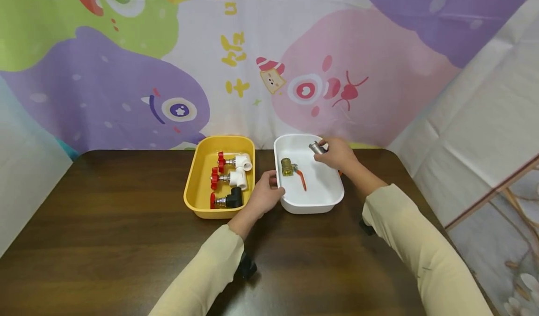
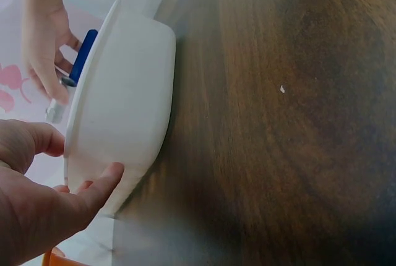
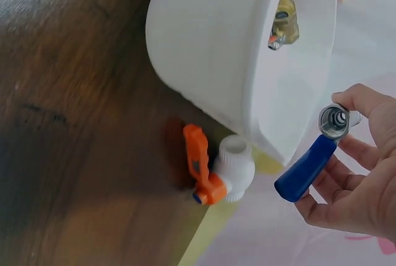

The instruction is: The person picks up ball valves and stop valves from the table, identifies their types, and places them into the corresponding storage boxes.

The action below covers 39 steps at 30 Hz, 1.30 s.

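Held in my right hand [image 1: 339, 155] is a metal ball valve [image 1: 316, 148] with a blue lever handle [image 3: 305, 168]. The fingers and thumb pinch its body above the right side of the white basin [image 1: 317, 196]. Inside that basin lies a brass ball valve [image 1: 287, 167] with an orange-red lever. At the basin's left rim is my left hand [image 1: 265, 195], thumb and fingers gripping the wall. On the table by the basin's right side, a white plastic ball valve [image 3: 235, 167] with an orange handle shows in the right wrist view.
Left of the white basin stands a yellow basin [image 1: 189, 189]. It holds two white valves [image 1: 238, 179] with red knobs and a black valve [image 1: 234, 198] with a red knob. A printed cloth [image 1: 236, 110] hangs behind the wooden table [image 1: 126, 241].
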Motion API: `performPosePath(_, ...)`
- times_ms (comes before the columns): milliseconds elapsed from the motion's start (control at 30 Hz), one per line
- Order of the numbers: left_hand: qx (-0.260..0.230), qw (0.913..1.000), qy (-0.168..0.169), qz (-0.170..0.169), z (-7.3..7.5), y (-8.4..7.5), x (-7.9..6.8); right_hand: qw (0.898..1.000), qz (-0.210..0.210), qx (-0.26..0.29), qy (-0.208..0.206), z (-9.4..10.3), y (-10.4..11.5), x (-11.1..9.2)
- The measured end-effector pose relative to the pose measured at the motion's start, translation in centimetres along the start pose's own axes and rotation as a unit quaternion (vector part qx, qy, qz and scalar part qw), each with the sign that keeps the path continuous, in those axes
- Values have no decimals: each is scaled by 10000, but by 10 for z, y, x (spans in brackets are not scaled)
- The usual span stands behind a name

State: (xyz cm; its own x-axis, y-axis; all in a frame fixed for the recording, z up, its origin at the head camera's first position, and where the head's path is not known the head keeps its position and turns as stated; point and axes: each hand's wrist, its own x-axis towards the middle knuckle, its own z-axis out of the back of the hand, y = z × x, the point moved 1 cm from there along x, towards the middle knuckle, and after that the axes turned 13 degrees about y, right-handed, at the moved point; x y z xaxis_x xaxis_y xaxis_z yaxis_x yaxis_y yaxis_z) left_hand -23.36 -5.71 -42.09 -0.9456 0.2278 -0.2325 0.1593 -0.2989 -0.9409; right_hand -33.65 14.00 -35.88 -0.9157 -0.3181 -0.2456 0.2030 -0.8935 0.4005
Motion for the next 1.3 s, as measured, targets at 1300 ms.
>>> performPosePath(1300, -166, 9995, 32, -277, 2, 1, -2, 9997, -191, 137, 2, -32, 18, 35)
